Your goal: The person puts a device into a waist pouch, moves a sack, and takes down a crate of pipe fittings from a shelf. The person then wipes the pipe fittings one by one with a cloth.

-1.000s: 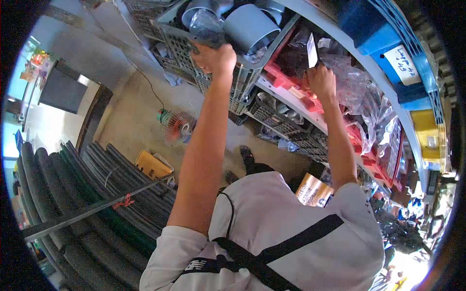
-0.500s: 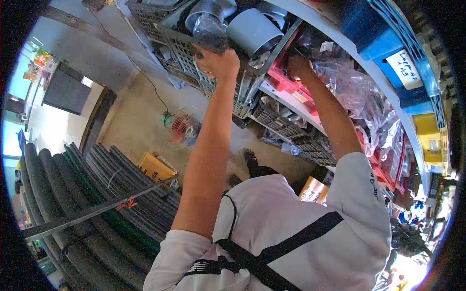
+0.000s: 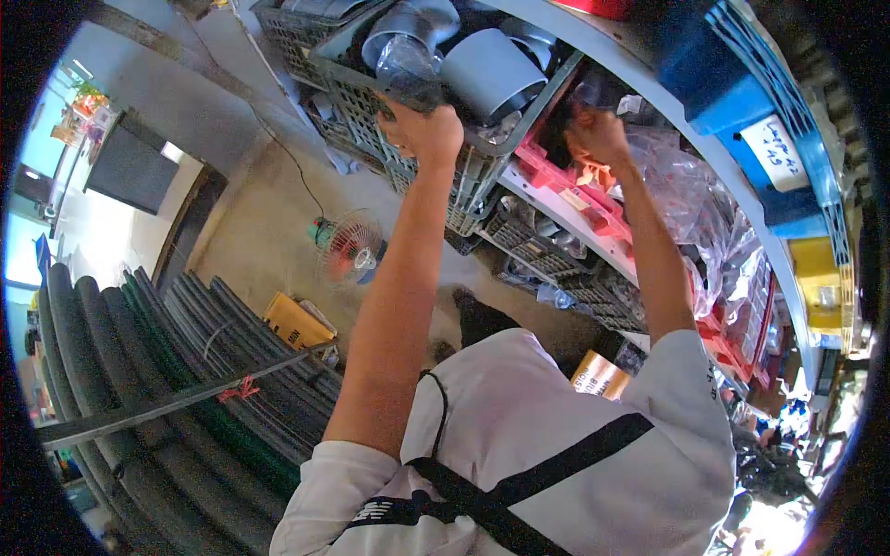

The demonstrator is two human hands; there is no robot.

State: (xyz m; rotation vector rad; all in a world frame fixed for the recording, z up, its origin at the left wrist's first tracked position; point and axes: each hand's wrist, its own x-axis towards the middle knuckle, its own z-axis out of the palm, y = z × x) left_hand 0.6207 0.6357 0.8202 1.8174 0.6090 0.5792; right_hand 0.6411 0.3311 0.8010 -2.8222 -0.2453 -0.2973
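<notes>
My left hand [image 3: 425, 132] is closed around a clear plastic bag [image 3: 408, 63] with dark contents, at the rim of a dark slatted crate [image 3: 348, 97]. Behind the bag in that crate lie grey pipe fittings, a curved elbow [image 3: 436, 18] and a wide cylindrical piece [image 3: 491, 74]. My right hand [image 3: 598, 139] is inside a red crate [image 3: 556, 176] on the shelf, fingers curled in shadow; what they grip cannot be made out. An orange piece [image 3: 596, 174] shows just below that hand. Crumpled clear plastic bags [image 3: 677, 176] fill the crate beside my right forearm.
Blue bins [image 3: 732, 102] with a handwritten label and a yellow bin [image 3: 820, 269] line the right. More crates [image 3: 528, 227] stand lower. A fan [image 3: 350, 246] is on the floor. Large black hose coils [image 3: 139, 371] sit at left behind a bar [image 3: 185, 398].
My right hand has drawn back slightly and risen into clearer view, and the orange piece now shows below it. My left hand still holds the plastic bag at the dark crate.
</notes>
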